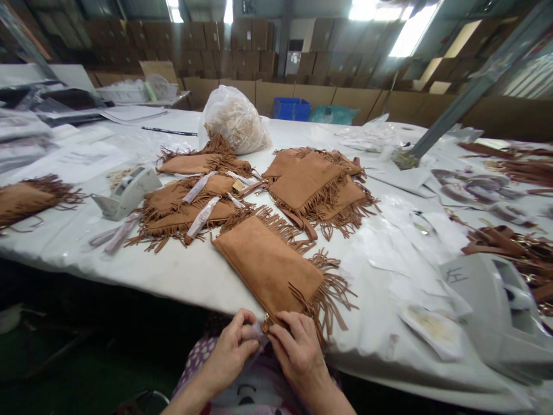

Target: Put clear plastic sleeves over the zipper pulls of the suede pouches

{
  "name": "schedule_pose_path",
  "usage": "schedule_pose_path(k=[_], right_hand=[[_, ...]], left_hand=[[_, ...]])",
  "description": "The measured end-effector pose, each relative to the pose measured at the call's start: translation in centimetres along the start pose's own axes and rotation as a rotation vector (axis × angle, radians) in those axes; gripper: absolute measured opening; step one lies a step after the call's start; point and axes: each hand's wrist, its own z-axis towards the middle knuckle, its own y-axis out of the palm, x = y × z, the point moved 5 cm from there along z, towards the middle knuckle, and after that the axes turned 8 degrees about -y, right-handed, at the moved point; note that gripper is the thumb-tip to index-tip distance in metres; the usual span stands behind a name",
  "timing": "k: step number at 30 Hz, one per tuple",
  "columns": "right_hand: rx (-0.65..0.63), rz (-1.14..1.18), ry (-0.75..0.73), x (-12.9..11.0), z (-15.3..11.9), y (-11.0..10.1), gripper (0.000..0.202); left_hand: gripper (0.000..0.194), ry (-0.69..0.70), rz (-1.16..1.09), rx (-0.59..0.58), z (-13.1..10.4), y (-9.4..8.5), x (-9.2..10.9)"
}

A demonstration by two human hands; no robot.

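A tan suede pouch (272, 259) with long fringe lies at the front edge of the table, its near corner toward me. From that corner a small metal clasp (266, 318) and a brown strap end (265, 328) hang between my hands. My left hand (233, 349) pinches a piece of thin clear plastic wrap (256, 334) beside the strap. The fingers of my right hand (298, 346) are closed on the strap just below the clasp; their tips partly cover it. Most of the strap's length is hidden by the fingers and plastic.
Fringed pouches lie in a left pile (185, 210) and a right pile (311, 178). A grey tape dispenser (127, 193) stands left, a larger dispenser (484, 311) at right. Brown straps (496, 242) lie far right. Behind are a stuffed plastic bag (235, 118) and a slanted metal post (475, 86).
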Motion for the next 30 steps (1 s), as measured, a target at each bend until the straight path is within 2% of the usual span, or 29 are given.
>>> schedule_pose_path(k=[5, 8, 14, 19, 22, 26, 30], right_hand=[[-0.028, 0.018, 0.036, 0.2, 0.2, 0.2, 0.012], [-0.022, 0.064, 0.066, 0.4, 0.2, 0.2, 0.012], [-0.017, 0.071, 0.088, 0.2, 0.5, 0.2, 0.011], [-0.054, 0.008, 0.061, -0.2, 0.3, 0.9, 0.014], [-0.065, -0.019, 0.038, -0.1, 0.2, 1.1, 0.015], [-0.047, -0.007, -0.009, 0.0, -0.1, 0.8, 0.015], [-0.005, 0.029, 0.034, 0.3, -0.5, 0.3, 0.014]], left_hand=[[0.029, -0.041, -0.134, -0.108, 0.4, 0.0, 0.0], [0.028, -0.034, -0.186, -0.128, 0.4, 0.0, 0.0], [0.015, 0.041, 0.062, -0.018, 0.3, -0.5, 0.3], [0.019, 0.026, -0.002, -0.028, 0.3, 0.2, 0.3], [0.021, 0.01, 0.003, 0.023, 0.4, 0.2, 0.0], [0.013, -0.004, 0.164, 0.1, 0.2, -0.2, 0.0], [0.012, -0.02, 0.302, 0.09, 0.0, 0.2, 0.4]])
